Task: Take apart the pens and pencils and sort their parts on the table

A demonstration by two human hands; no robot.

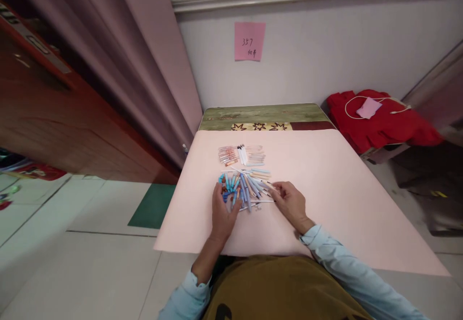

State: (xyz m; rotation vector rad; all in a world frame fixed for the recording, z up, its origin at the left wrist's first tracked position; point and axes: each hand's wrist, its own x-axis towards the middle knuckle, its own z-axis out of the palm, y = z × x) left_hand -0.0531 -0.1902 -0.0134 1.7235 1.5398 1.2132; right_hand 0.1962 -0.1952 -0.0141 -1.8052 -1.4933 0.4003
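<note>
- Pink paper sheet [325,199] covers the near part of a green wooden table [264,113]; all the pens lie on the sheet.
- Done so far, as I judge it: a tidy row of orange, white and pale-blue pens [241,155] lies farther out, grouped by colour, with a few pale pens [259,171] set just in front of it.
- Left: a loose heap of blue, orange and white plastic pens [243,188], mixed, between both hands; looks like the bigger share.
- Left hand [222,212] lies flat on the heap's left edge, fingers loosely spread, touching the pens.
- Right hand [291,204] is at the heap's right edge, fingers curled narrow; I cannot tell if they pinch a pen.
- Heap pens mostly run lengthwise away from the person, fanned; thin white ones lie crosswise at the near edge.
- Which end is the tip: too small to tell.
</note>
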